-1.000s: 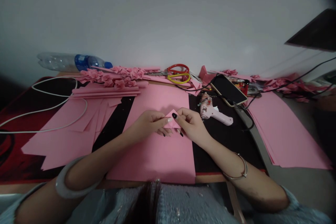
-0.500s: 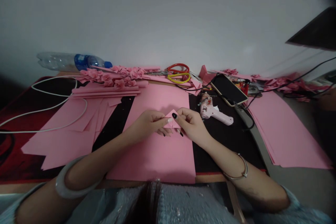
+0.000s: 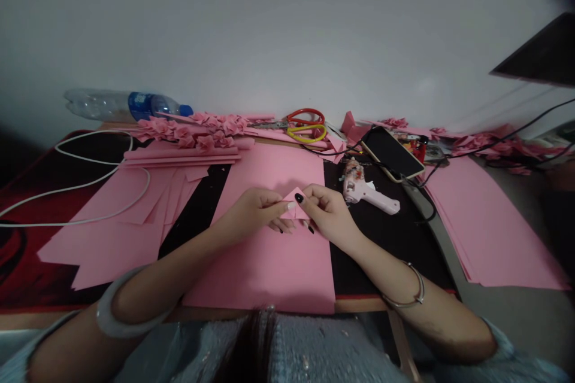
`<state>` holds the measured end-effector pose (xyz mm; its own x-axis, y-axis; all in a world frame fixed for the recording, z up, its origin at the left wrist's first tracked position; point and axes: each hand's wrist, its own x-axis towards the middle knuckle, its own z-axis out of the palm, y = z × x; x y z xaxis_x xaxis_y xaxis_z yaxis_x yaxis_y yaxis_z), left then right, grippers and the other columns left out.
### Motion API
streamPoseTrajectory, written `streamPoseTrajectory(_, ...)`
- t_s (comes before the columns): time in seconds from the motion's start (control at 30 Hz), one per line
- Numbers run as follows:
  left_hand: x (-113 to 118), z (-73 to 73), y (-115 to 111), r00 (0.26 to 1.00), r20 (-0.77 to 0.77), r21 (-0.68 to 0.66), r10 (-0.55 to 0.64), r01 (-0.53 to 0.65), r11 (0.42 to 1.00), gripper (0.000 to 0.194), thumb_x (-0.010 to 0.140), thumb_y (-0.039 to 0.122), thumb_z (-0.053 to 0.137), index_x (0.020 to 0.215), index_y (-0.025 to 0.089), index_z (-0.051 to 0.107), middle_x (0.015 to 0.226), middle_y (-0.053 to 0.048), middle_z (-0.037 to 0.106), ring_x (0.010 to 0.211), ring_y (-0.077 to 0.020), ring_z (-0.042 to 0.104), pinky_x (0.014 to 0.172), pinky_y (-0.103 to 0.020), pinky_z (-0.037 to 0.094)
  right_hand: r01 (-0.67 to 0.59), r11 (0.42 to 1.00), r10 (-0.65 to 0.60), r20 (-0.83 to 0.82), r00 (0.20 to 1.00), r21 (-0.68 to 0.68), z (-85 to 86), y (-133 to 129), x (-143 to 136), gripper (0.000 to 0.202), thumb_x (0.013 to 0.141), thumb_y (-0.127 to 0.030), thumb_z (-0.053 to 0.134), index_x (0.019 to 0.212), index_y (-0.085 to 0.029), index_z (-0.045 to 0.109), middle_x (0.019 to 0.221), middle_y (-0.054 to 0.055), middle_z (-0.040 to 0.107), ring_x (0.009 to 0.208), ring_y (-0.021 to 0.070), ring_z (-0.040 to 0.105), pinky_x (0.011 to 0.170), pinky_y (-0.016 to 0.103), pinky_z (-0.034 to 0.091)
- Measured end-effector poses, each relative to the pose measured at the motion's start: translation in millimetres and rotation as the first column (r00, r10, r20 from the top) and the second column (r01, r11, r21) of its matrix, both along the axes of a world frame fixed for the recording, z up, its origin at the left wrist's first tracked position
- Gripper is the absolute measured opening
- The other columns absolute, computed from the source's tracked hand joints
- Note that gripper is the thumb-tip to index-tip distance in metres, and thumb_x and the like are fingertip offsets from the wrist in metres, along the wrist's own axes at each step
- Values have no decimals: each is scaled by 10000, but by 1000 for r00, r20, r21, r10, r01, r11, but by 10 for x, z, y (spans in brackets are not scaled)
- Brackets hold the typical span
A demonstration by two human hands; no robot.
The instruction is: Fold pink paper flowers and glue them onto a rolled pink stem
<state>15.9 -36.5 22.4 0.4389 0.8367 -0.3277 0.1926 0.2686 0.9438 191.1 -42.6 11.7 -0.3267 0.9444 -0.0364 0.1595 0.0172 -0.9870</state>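
A small folded piece of pink paper [image 3: 291, 210] is pinched between both hands, its pointed corner facing away from me. My left hand [image 3: 263, 208] grips its left side, thumb pressed on the front near the middle. On its right side, my right hand [image 3: 327, 212] holds it with the thumb on top, close to the left thumb. Several fingertips show below the paper; the other fingers are partly hidden behind it. Beneath both hands lies a large pink sheet [image 3: 269, 275] on the dark mat.
A pale pink glue gun [image 3: 371, 194] and a phone [image 3: 393, 152] lie to the right. Red and yellow-handled scissors [image 3: 306, 125], paper flowers [image 3: 197, 131] and a plastic bottle [image 3: 126, 106] line the back. Pink sheets [image 3: 485, 221] are stacked at right; cut pieces [image 3: 121, 239] lie left under a white cable [image 3: 101, 221].
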Motion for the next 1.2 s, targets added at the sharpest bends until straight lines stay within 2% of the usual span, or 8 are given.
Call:
streamPoseTrajectory(0.27,-19,-23,2,1000,-18,40,-10,11,999,217,800,293,600,679,118,638,636,-71,723,583,-157,696,581,-242,560,-13,1000,13,-17,1000,-9,16,-4,-5,265,856,-396,541,725,-167,517,449,-75,455,339,56,415,345,165,326)
streamPoseTrajectory(0.43,-31,-16,5,1000,-13,69,-5,6,998,233,806,303,604,674,116,642,632,-67,722,565,-145,688,566,-225,556,-85,996,83,-56,995,-39,32,19,5,240,853,-379,540,751,-164,510,466,-76,471,348,52,421,359,167,351)
streamPoseTrajectory(0.6,-41,-21,1,1000,21,73,-13,11,997,251,815,325,602,682,117,649,636,-61,723,579,-143,693,566,-210,556,-182,980,171,-119,978,-86,23,58,31,164,818,-301,578,795,-159,497,566,-57,540,384,42,467,386,167,388)
streamPoseTrajectory(0.77,-38,-9,-2,999,33,43,-1,-1,999,286,809,371,603,699,113,661,647,-73,726,583,-150,694,571,-225,559,-202,976,193,-112,975,-82,46,66,32,101,775,-202,585,816,-157,504,592,-56,559,408,44,495,399,168,428)
streamPoseTrajectory(0.9,-38,-8,2,999,51,38,8,-10,999,307,794,394,613,684,111,657,637,-75,722,585,-160,694,581,-243,564,-219,973,210,-114,971,-77,59,71,30,130,722,-130,571,834,-160,512,617,-64,560,411,37,492,395,159,435)
streamPoseTrajectory(1.2,-28,-23,-6,999,40,52,-26,24,998,307,812,396,597,698,116,651,629,-63,719,597,-153,696,578,-219,554,-235,969,228,-90,969,-77,74,73,23,122,737,-151,593,826,-162,510,654,-54,531,432,38,479,388,164,433)
